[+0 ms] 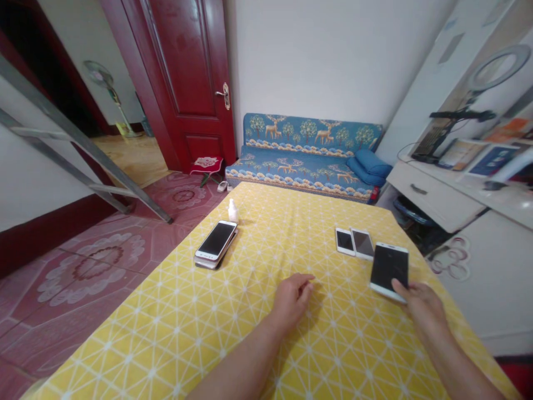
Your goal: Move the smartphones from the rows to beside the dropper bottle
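My right hand [422,303] grips a large white smartphone [389,269] by its near corner, thumb on top of the dark screen. Just left of it, a small white phone [345,241] and a slightly larger light-coloured phone [362,243] lie side by side on the table. My left hand [292,300] rests over the middle of the yellow tablecloth [258,333], holding nothing, its index finger stretched out and the others loosely curled. Toward the table's left edge is a stack of phones [216,241], a white one with a dark screen on top. A small white bottle [233,212] stands behind that stack.
Beyond the table is a sofa [308,150] with a blue deer-patterned cover. A white cabinet [437,200] with a drawer pulled out stands along the right side. On the left are a leaning metal ladder [95,150], a red door [187,72] and a small stool [207,164].
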Motion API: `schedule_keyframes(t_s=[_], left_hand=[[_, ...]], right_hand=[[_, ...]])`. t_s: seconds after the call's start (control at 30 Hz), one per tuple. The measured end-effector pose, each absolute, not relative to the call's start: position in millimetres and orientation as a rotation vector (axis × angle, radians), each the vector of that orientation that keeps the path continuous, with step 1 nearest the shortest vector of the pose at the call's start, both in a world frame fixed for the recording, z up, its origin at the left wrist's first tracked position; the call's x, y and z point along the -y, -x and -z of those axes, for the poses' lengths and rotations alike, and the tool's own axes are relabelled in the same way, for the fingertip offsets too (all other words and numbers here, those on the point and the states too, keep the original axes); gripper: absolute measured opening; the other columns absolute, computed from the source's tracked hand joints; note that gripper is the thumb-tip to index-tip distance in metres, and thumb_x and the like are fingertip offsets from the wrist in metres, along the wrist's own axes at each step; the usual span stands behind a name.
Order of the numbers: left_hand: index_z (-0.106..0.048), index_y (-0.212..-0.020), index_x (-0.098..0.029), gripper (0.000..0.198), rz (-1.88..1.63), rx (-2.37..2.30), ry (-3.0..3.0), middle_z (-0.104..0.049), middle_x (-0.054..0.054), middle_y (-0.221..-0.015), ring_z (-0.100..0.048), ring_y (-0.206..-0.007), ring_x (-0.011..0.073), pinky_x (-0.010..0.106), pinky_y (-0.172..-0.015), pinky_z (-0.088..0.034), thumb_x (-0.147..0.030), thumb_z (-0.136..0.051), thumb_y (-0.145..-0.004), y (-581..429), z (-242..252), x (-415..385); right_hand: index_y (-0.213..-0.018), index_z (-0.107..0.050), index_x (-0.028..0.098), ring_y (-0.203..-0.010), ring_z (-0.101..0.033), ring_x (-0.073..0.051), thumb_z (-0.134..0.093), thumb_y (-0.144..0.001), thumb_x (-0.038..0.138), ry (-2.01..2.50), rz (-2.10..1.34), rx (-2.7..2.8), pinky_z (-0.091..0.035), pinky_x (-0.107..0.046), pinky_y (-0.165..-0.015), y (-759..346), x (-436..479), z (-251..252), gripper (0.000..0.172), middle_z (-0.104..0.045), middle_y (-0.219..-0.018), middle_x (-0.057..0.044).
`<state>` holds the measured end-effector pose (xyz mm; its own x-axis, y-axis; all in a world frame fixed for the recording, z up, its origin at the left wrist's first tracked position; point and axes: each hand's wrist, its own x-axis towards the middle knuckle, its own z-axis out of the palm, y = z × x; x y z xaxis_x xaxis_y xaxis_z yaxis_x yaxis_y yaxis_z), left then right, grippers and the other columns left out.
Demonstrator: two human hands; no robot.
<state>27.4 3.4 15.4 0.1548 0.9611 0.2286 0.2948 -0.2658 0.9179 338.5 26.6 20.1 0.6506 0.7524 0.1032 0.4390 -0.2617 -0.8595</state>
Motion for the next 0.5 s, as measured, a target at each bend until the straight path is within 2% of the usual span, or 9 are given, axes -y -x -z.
schedule_keyframes(t_s=[0.07, 0.17, 0.3, 0.43, 0.47, 0.5], left_hand=[[-0.066, -0.116, -0.022, 0.039, -1.114, -1.196, -1.677, -0.07, 0.008, -0.109, -0.063, -0.099, 0.0221, 0.034, -0.089, -0.046, -0.041, -0.044, -0.091, -25, -20, -1], [-0.059, -0.126, -0.022, 0.046, -1.074, -1.128, -1.641, -0.071, 0.007, -0.102, -0.064, -0.095, 0.0214, 0.035, -0.089, -0.046, -0.046, -0.039, -0.092, -22, -27, 1], [-0.06, -0.119, -0.018, 0.042, -1.169, -1.001, -1.517, -0.069, 0.006, -0.101, -0.062, -0.093, 0.0195, 0.032, -0.086, -0.046, -0.045, -0.043, -0.092, -20, -25, -1], [-0.058, -0.11, -0.015, 0.034, -1.322, -1.009, -1.278, -0.066, 0.008, -0.102, -0.061, -0.093, 0.0195, 0.032, -0.084, -0.047, -0.04, -0.051, -0.089, -19, -11, -10], [-0.057, -0.111, -0.016, 0.033, -1.339, -1.009, -1.243, -0.066, 0.008, -0.102, -0.061, -0.093, 0.0194, 0.032, -0.085, -0.047, -0.039, -0.051, -0.089, -19, -7, -11], [-0.056, -0.112, -0.016, 0.033, -1.351, -1.015, -1.223, -0.066, 0.008, -0.103, -0.061, -0.094, 0.0194, 0.032, -0.085, -0.047, -0.039, -0.051, -0.089, -19, -5, -13]], right_hand=[[-0.081, -0.052, 0.024, -0.062, -0.066, -0.025, -0.075, -0.054, 0.046, 1.694, -0.713, 0.827, -0.046, -0.029, -0.046, -290, -7, -27, 0.042, -0.067, -0.072, -0.004], [-0.086, -0.053, 0.022, -0.058, -0.063, -0.02, -0.073, -0.061, 0.051, 1.515, -1.036, 0.938, -0.042, -0.025, -0.044, -222, 14, -35, 0.043, -0.067, -0.072, -0.002], [-0.089, -0.052, 0.023, -0.055, -0.059, -0.017, -0.066, -0.07, 0.053, 1.427, -1.17, 1.085, -0.038, -0.022, -0.042, -169, 19, -33, 0.038, -0.066, -0.073, -0.001], [-0.083, -0.056, 0.022, -0.052, -0.056, -0.016, -0.054, -0.079, 0.055, 1.497, -1.025, 1.456, -0.042, -0.025, -0.045, -171, -5, -31, 0.034, -0.062, -0.064, 0.0], [-0.08, -0.059, 0.021, -0.055, -0.058, -0.017, -0.048, -0.082, 0.055, 1.542, -0.897, 1.591, -0.045, -0.027, -0.051, -180, -17, -33, 0.035, -0.062, -0.064, 0.0], [-0.077, -0.061, 0.021, -0.065, -0.061, -0.018, -0.044, -0.084, 0.053, 1.619, -0.665, 1.711, -0.048, -0.028, -0.061, -192, -31, -35, 0.037, -0.065, -0.071, -0.002]])
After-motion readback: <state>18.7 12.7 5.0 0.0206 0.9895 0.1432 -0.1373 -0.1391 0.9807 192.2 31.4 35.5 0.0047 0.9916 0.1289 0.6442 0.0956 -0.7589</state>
